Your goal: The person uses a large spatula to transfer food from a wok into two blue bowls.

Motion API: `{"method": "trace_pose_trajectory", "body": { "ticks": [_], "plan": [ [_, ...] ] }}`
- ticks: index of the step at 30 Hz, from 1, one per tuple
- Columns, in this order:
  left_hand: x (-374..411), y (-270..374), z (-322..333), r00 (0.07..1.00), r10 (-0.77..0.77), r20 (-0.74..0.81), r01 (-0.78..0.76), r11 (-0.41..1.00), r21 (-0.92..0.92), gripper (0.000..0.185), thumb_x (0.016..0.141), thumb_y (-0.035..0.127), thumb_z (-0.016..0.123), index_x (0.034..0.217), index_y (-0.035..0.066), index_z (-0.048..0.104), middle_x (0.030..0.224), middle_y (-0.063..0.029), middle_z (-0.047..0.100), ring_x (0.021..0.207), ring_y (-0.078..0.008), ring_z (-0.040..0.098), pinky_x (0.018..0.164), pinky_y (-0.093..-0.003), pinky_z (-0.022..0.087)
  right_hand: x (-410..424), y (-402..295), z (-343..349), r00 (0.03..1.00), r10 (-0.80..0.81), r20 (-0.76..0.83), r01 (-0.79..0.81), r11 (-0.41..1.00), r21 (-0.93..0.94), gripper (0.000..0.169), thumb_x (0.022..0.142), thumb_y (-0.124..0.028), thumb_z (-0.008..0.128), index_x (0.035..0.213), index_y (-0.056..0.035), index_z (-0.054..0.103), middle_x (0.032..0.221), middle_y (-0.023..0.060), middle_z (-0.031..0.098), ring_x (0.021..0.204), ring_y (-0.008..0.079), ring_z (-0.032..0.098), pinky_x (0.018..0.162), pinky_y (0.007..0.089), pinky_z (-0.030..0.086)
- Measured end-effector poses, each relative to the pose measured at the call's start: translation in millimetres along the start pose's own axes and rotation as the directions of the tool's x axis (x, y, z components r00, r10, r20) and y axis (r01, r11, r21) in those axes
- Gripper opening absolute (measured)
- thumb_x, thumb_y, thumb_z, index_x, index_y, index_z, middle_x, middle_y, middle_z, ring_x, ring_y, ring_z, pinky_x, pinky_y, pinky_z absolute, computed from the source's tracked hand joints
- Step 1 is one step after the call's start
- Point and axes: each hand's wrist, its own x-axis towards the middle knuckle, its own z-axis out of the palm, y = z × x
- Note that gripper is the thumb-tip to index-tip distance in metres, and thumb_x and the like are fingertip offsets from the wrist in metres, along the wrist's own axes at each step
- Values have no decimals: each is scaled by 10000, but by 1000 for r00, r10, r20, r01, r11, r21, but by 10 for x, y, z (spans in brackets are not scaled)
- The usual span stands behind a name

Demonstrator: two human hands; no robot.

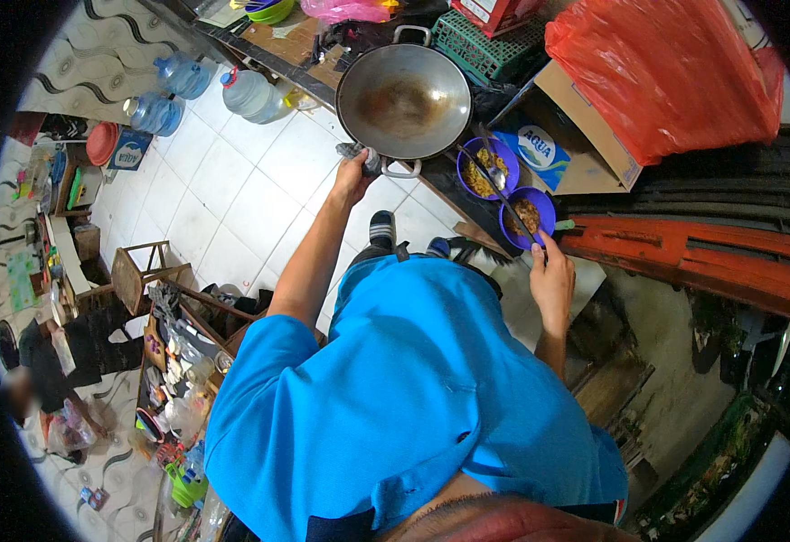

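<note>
A wide metal wok (405,101) with two loop handles sits over the counter edge, its inside browned at the bottom. My left hand (353,177) grips a grey cloth (370,161) against the wok's near rim, beside the near handle. Between the thumb and fingers of my right hand (553,274) is a long, dark cooking utensil (513,215). It reaches across two purple bowls toward the wok; its far end is hard to make out. The upper bowl (511,157) contains yellowish food and a metal spoon (497,177). Browner food lies in the lower bowl (548,203).
An open cardboard box (602,162), a red plastic bag (666,74) and a green plastic basket (486,51) crowd the counter's right side. Water jugs (252,96) stand on the tiled floor (222,183). A wooden stool (139,271) and a cluttered table are at left, near another person (63,359).
</note>
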Motion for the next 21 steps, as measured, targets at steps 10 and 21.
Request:
{"method": "trace_pose_trajectory", "body": {
  "ticks": [10, 21],
  "plan": [
    [85, -123, 102, 999, -15, 34, 17, 999, -34, 301, 1053, 151, 470, 1316, 8, 503, 1240, -130, 638, 1079, -251, 656, 928, -427, 563, -124, -50, -5, 995, 98, -6, -98, 995, 29, 332, 975, -224, 574, 1224, -21, 656, 1040, 278, 682, 955, 477, 644, 836, 516, 499],
    [86, -121, 44, 997, -27, 79, 27, 1000, 2, 255, 1050, 155, 490, 1246, 6, 558, 1152, -108, 670, 1014, -224, 671, 885, -409, 571, -191, 16, 99, 993, 96, -69, -95, 995, 18, 316, 973, -225, 572, 1199, -29, 675, 1058, 268, 682, 994, 464, 647, 849, 506, 509]
  ]
}}
